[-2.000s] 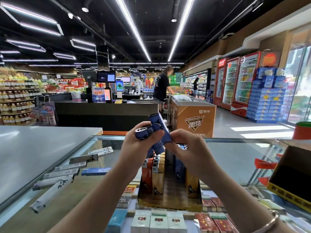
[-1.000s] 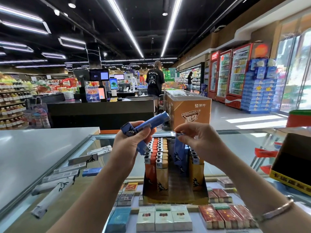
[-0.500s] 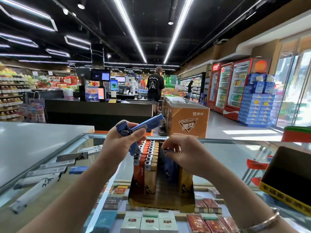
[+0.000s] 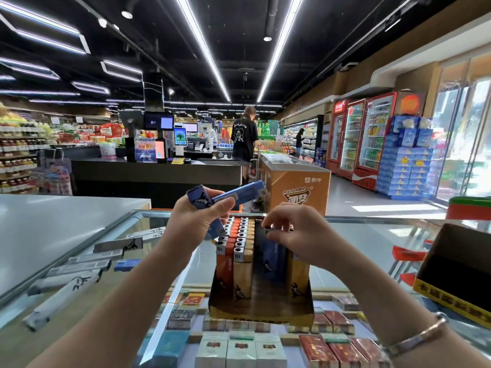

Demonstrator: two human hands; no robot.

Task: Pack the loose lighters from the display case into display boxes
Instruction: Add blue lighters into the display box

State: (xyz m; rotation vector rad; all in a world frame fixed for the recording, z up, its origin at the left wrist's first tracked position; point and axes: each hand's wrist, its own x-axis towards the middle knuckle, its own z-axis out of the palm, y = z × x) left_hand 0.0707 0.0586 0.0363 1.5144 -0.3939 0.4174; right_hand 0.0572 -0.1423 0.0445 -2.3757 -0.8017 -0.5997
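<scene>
A cardboard display box [image 4: 261, 313] stands on the glass display case [image 4: 372, 243]. It holds upright rows of orange, tan and dark blue lighters [image 4: 240, 251]. My left hand [image 4: 198, 223] grips a bundle of blue lighters [image 4: 240, 193] just above the box's left rear. My right hand [image 4: 295, 233] pinches the metal top of a blue lighter [image 4: 271, 257] standing in the box's middle row, fingers curled over it.
Cigarette packs [image 4: 240, 350] lie under the glass in front. Long white cartons [image 4: 69, 282] sit inside the case at left. A dark open box [image 4: 459, 269] stands on the right. A grey counter [image 4: 53, 227] lies left, with a checkout and shoppers beyond.
My right hand took one blue lighter from the left hand's bundle, lowered it into the box's middle row, and now holds its top. The left hand's bundle tilted sideways.
</scene>
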